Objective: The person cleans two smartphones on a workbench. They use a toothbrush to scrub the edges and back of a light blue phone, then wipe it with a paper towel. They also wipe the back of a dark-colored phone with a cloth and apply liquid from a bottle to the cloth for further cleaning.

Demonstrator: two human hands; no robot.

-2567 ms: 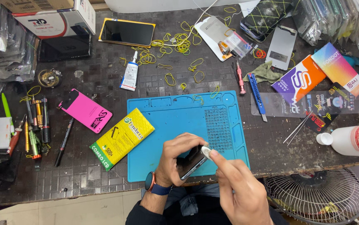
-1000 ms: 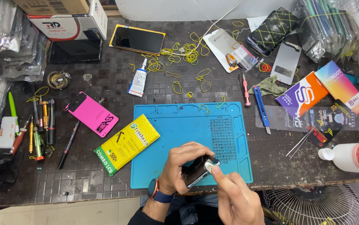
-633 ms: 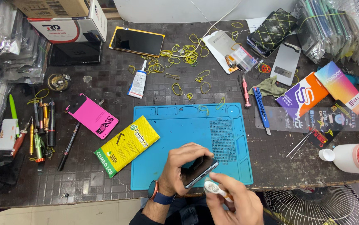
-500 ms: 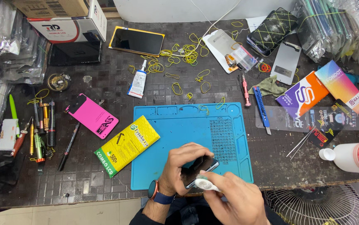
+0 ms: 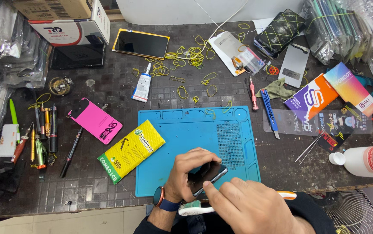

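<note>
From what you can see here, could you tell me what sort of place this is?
Most likely a phone repair bench. The left hand holds a phone over a blue work mat, screwdrivers lie at the left, and another phone rests at the back.

Packages and screens on the bench.
Yellow-green flat pack [image 5: 131,151] beside pink pack [image 5: 95,121]; dark-screened phone [image 5: 141,43] behind; orange and purple pack [image 5: 311,97] at right.

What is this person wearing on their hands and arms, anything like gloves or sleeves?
No gloves: both hands are bare, the left hand and the right hand. The left wrist carries a round watch with a copper-coloured case on a dark blue strap. The forearms show no sleeves; dark clothing appears only near the bottom edge.
</note>
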